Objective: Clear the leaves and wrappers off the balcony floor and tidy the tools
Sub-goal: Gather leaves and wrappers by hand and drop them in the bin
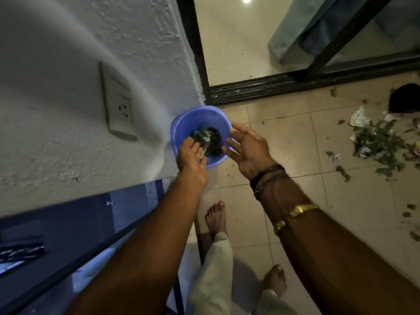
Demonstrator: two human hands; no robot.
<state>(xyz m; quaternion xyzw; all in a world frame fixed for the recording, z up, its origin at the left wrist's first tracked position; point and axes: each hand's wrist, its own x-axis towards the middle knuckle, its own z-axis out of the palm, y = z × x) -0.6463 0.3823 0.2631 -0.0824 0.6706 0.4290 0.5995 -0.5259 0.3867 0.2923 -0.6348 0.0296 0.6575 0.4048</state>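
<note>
Leaves and wrappers (210,140) over the blue bucket (200,113).
Left hand (191,154) grips them; right hand (248,146) spreads beside the rim; leaf pile (379,142) lies well apart.

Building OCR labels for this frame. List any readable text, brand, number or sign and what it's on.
No text can be read here.
Crumpled wrapper on the floor: print too blurred.
Debris in the grip of the left hand, over the bucket: print blurred.
Wall socket plate: no marking visible.
Dark item at lower left: white marks, unreadable.
</note>
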